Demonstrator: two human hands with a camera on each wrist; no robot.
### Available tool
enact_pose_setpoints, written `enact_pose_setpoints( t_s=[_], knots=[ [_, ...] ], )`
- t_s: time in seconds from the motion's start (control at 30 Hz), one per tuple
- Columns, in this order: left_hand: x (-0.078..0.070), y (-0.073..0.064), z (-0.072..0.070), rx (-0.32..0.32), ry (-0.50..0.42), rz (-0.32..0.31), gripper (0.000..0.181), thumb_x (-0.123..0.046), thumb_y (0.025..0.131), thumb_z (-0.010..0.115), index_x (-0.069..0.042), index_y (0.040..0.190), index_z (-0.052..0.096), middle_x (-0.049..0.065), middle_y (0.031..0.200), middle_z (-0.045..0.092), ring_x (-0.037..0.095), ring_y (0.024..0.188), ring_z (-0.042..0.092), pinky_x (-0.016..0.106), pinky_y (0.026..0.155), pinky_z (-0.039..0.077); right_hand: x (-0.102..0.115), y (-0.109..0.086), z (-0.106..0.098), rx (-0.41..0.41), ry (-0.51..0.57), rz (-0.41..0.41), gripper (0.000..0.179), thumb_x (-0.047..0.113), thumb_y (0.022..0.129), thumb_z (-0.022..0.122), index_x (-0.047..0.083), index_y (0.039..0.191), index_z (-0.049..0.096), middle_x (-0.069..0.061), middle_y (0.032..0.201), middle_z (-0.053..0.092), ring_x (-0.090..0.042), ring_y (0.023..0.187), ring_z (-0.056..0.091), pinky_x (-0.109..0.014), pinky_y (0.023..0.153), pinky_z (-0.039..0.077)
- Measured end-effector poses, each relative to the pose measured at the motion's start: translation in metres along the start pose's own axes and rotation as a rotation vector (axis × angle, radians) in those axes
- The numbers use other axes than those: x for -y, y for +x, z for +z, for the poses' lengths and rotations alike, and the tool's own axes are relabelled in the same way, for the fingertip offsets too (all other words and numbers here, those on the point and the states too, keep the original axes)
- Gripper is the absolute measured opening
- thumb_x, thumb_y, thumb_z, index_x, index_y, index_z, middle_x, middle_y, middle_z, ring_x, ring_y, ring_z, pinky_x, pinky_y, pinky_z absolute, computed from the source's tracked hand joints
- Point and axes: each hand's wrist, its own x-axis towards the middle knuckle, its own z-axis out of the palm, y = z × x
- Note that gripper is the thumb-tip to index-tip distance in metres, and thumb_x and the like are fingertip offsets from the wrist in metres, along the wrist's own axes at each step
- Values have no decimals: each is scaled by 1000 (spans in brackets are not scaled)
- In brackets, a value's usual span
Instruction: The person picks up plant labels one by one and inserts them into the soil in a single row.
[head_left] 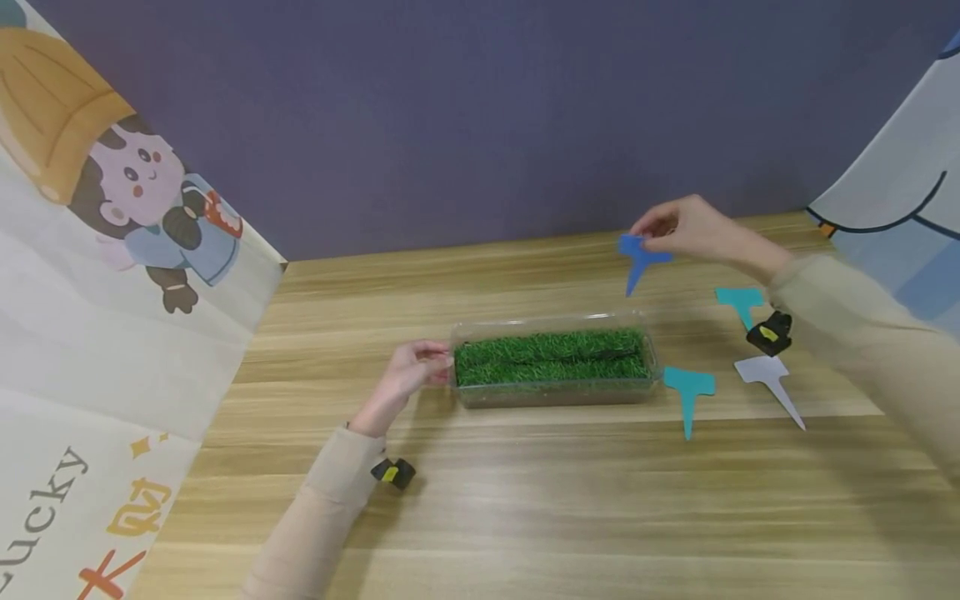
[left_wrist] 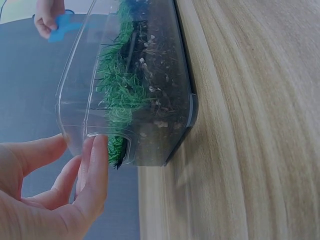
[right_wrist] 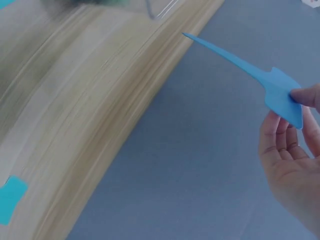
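Observation:
A blue T-shaped plant label (head_left: pixel 637 268) is pinched by its wide top between the thumb and fingers of my right hand (head_left: pixel 697 229). It hangs above the back of the table with its pointed stem down, right of and behind a clear plastic box (head_left: pixel 555 397). Green artificial-looking grass (left_wrist: pixel 120 90) fills the box over dark, soil-like material. At the box's left end my left hand (head_left: pixel 405 372) grips the end rim, with the thumb (left_wrist: pixel 47 150) on one side and fingers (left_wrist: pixel 97 170) against the end wall.
Right of the box lie two teal T-shaped labels, one near its corner (head_left: pixel 688 392) and one farther back (head_left: pixel 740 302), plus a pale lilac label (head_left: pixel 768 375). A dark blue panel (head_left: pixel 480 125) stands along the table's back edge.

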Motion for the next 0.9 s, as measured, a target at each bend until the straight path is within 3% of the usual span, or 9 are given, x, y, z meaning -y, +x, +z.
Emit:
enact_pose_setpoints(
  t_s=[0.4,0.63,0.9],
  knots=[
    [1,1,0,9,-9,2,32,1,83,53,8,114,48,20,99,56,24,81,58,32,77,53,27,11,22,34,69,-69,20,6,81,58,0,98,64,-7,79,62,-18,72,56,-25,59,49],
    [0,0,1,9,-11,0,32,1,83,53,8,114,48,18,98,56,24,81,58,31,77,53,40,19,36,50,95,-121,18,3,79,58,-1,96,64,-8,78,62,-18,71,56,-23,59,48],
    [-1,0,2,2,-7,-5,32,0,83,54,8,113,48,17,97,56,22,79,58,31,77,53,52,27,52,112,157,-180,18,4,79,57,-1,95,64,-8,79,62,-24,74,57,-30,63,52]
  ],
)
